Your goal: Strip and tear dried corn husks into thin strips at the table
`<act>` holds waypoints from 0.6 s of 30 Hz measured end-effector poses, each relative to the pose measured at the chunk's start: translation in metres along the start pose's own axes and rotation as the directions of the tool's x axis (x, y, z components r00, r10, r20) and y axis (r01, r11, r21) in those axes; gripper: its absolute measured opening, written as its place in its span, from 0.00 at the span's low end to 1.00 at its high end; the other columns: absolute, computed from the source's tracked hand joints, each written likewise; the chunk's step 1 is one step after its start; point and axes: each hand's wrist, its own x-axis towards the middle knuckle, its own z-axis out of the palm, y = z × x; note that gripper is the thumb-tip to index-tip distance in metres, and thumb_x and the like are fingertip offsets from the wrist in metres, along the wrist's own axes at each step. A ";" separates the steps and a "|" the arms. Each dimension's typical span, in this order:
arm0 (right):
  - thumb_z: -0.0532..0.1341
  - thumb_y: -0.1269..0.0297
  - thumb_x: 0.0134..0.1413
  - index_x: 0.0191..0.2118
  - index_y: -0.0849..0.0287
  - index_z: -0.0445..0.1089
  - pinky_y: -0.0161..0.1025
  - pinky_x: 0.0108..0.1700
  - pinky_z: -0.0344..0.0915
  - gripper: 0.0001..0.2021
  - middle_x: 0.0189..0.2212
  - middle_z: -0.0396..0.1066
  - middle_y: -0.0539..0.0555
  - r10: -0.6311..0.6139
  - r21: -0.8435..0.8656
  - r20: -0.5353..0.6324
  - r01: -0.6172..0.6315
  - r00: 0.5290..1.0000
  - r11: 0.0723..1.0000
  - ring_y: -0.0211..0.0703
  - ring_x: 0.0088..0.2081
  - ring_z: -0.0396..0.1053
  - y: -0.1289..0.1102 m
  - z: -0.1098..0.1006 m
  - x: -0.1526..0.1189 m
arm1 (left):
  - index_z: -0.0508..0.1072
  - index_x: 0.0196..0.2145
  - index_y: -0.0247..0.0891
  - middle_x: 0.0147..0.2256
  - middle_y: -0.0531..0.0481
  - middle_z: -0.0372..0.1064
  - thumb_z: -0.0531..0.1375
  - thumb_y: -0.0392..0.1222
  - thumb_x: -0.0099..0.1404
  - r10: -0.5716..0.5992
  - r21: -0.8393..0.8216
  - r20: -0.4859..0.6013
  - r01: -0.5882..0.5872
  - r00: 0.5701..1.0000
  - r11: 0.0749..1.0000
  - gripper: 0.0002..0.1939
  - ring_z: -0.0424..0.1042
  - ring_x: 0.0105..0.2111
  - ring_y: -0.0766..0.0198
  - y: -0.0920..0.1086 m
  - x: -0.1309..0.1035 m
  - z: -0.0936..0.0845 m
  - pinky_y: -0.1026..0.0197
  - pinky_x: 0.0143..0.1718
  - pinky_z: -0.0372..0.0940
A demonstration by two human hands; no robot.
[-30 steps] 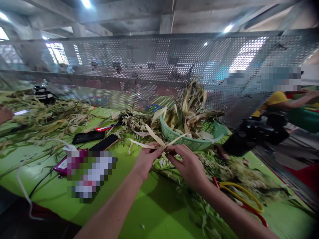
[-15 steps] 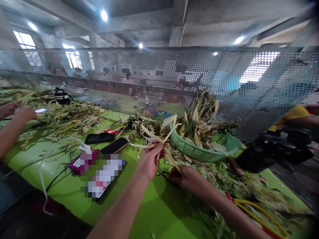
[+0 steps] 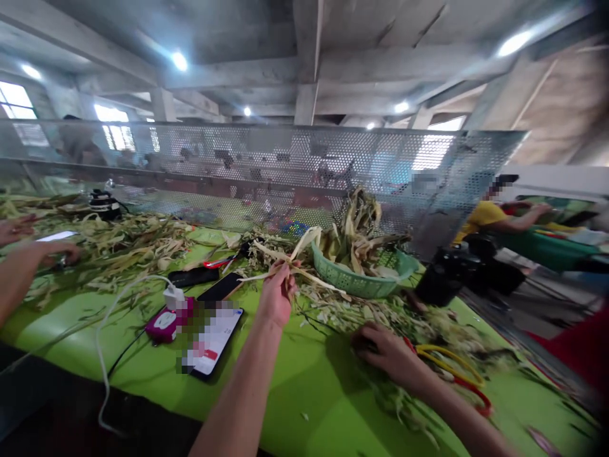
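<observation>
My left hand (image 3: 276,299) is closed, pinching a small bundle of pale corn husk strips (image 3: 316,280) at their crossing point. The strips fan out to the left, upward and to the right. My right hand (image 3: 392,354) is lower and to the right, over loose husk scraps (image 3: 387,397) on the table. Its fingers curl inward, and whatever they hold, if anything, is hidden under them. Beside that wrist lie scissors or pliers with yellow and red loop handles (image 3: 451,365). Beyond my left hand stands a green plastic basket (image 3: 354,282) heaped with dried corn husks (image 3: 356,228).
On the green table (image 3: 295,412), phones (image 3: 216,343) and a purple power socket (image 3: 164,325) with a white cable lie left of my arm. A co-worker's hand (image 3: 59,249) is at the far left among husks. A perforated metal screen (image 3: 200,184) runs behind.
My right hand has let go of the husk strip and moved right and down to the scraps. My left hand still holds the bundle. The camera view has turned somewhat.
</observation>
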 end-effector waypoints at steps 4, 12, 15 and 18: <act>0.54 0.65 0.50 0.39 0.59 0.73 0.45 0.47 0.64 0.13 0.40 0.72 0.59 0.044 -0.122 -0.107 -0.057 0.993 0.991 0.51 0.42 0.70 0.012 -0.002 -0.017 | 0.70 0.39 0.39 0.37 0.50 0.75 0.66 0.38 0.53 -0.052 -0.010 0.005 0.052 0.999 0.999 0.15 0.64 0.22 0.75 0.005 -0.021 0.004 0.70 0.21 0.57; 0.53 0.56 0.58 0.52 0.58 0.69 0.49 0.54 0.61 0.20 0.52 0.67 0.61 -0.082 -0.181 -0.330 0.022 0.940 0.983 0.53 0.52 0.65 -0.042 0.014 -0.054 | 0.71 0.41 0.42 0.42 0.52 0.74 0.65 0.37 0.56 -0.094 0.091 0.002 0.093 0.996 0.991 0.14 0.71 0.27 0.70 0.022 -0.072 0.018 0.65 0.28 0.67; 0.55 0.53 0.57 0.57 0.51 0.66 0.50 0.58 0.58 0.23 0.57 0.64 0.57 -0.125 -0.185 -0.152 0.096 0.981 0.978 0.53 0.56 0.62 -0.049 0.026 -0.075 | 0.71 0.42 0.42 0.41 0.52 0.74 0.65 0.38 0.55 -0.110 0.143 0.005 0.108 0.994 0.984 0.15 0.70 0.26 0.71 0.023 -0.079 0.031 0.66 0.25 0.66; 0.54 0.50 0.58 0.57 0.50 0.66 0.55 0.61 0.54 0.23 0.59 0.62 0.57 -0.045 -0.188 -0.083 0.029 0.996 0.982 0.55 0.59 0.59 -0.029 0.026 -0.093 | 0.71 0.42 0.42 0.41 0.52 0.74 0.66 0.39 0.54 -0.139 0.193 0.024 0.132 0.990 0.972 0.17 0.69 0.24 0.73 0.017 -0.087 0.044 0.69 0.21 0.62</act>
